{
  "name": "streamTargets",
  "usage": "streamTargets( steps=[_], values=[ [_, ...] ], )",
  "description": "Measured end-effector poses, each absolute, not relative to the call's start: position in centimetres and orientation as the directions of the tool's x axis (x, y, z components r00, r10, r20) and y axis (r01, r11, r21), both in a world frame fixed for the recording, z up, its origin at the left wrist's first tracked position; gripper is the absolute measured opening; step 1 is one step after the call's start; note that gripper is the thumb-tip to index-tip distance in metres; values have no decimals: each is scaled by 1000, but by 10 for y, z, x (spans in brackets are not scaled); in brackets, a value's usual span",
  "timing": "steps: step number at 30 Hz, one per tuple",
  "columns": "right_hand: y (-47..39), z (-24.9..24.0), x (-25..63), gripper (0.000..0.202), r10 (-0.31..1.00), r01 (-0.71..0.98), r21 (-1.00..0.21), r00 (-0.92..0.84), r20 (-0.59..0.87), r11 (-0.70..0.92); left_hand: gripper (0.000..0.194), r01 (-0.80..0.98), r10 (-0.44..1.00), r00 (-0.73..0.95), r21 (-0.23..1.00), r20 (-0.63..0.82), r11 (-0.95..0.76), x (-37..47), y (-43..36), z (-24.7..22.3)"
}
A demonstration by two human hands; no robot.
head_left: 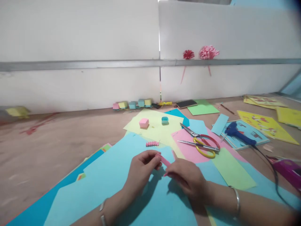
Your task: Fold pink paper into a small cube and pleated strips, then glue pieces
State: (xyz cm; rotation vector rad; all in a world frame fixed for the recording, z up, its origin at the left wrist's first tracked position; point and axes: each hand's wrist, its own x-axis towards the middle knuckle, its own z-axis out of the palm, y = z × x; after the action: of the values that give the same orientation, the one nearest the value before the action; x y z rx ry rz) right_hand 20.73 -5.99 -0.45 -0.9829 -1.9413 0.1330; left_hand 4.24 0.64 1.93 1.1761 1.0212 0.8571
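A narrow pink paper strip (165,161) is stretched between my two hands above the light blue paper (98,175). My left hand (145,166) pinches its left end between thumb and fingers. The other end is in my right hand (187,177), whose fingers are curled round and partly hide it. Just beyond my left hand lies a small folded pink piece (152,143). Farther back, a pink paper box (144,122) and a small teal box (165,120) sit on pale yellow paper (134,123).
Two scissors, one red-handled (209,137) and one yellow-handled (204,153), lie right of centre. A blue glue gun (240,135) with a cable, a purple tool (288,171), a phone (186,104) and yellow cards (268,125) are around. Small paper boxes (133,104) line the wall.
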Motion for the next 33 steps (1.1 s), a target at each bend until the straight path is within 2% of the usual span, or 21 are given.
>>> streamTargets(
  steps=[3,5,12,18,22,29,31,33],
  values=[
    [-57,-4,210,10,827,609,-632,-71,557,478,25,4,919,342,978,-196,207,43,5,17],
    [-55,-4,212,11,856,626,-664,-11,517,409,23,33,914,361,982,-187,188,44,4,15],
    [-57,-4,212,15,800,693,-540,-90,593,478,21,69,889,432,988,-152,135,43,-4,16],
    [-57,-2,209,13,805,668,-574,-63,590,473,19,150,877,478,988,-42,-35,41,-8,19],
    [-56,-5,209,14,797,669,-564,-69,601,484,15,234,895,447,966,-3,-113,41,-7,19],
    [-56,-4,207,14,719,691,-462,-122,684,556,11,245,919,392,958,44,-151,38,-8,23],
    [-55,-2,207,15,710,684,-480,-79,700,550,11,235,946,321,962,56,-137,37,-9,24],
    [-54,-2,207,16,736,635,-554,-33,676,538,13,215,965,261,972,40,-99,36,-8,25]
  ],
)
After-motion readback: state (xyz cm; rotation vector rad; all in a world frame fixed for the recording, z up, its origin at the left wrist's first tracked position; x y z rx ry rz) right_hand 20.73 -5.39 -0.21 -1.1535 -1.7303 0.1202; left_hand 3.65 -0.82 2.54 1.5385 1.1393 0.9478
